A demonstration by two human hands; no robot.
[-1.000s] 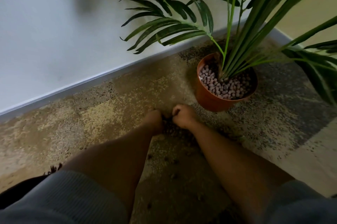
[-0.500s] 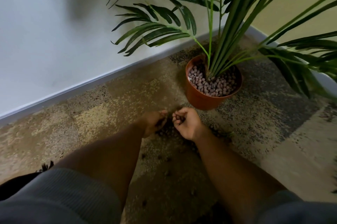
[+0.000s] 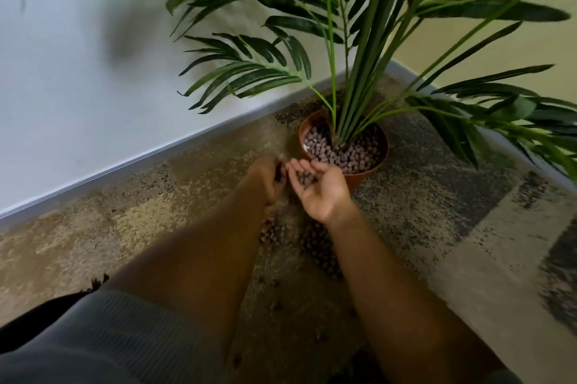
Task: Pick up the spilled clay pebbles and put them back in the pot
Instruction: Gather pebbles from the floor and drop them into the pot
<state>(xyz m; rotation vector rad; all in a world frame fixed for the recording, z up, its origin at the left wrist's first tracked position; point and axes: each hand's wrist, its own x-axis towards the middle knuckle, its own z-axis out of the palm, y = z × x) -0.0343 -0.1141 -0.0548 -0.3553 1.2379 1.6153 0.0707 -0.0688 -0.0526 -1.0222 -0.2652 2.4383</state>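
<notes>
A terracotta pot (image 3: 364,177) with a palm stands on the carpet, its top filled with brown clay pebbles (image 3: 349,155). My right hand (image 3: 318,190) is raised palm up just in front of the pot's near rim, cupping a small heap of pebbles. My left hand (image 3: 270,179) is beside it, fingers curled, with dark pebbles showing at its fingertips. Spilled pebbles (image 3: 315,243) lie in a patch on the carpet below my hands, partly hidden by my forearms. A few single pebbles (image 3: 274,305) are scattered nearer to me.
A white wall with a grey baseboard (image 3: 125,165) runs along the left and meets a second wall behind the pot. Long palm fronds (image 3: 249,77) hang over the pot and to the right. Patterned carpet (image 3: 437,227) covers the floor.
Both hands have lifted off the carpet toward the pot. My right hand has turned palm up with pebbles in it. The view has moved closer to the plant.
</notes>
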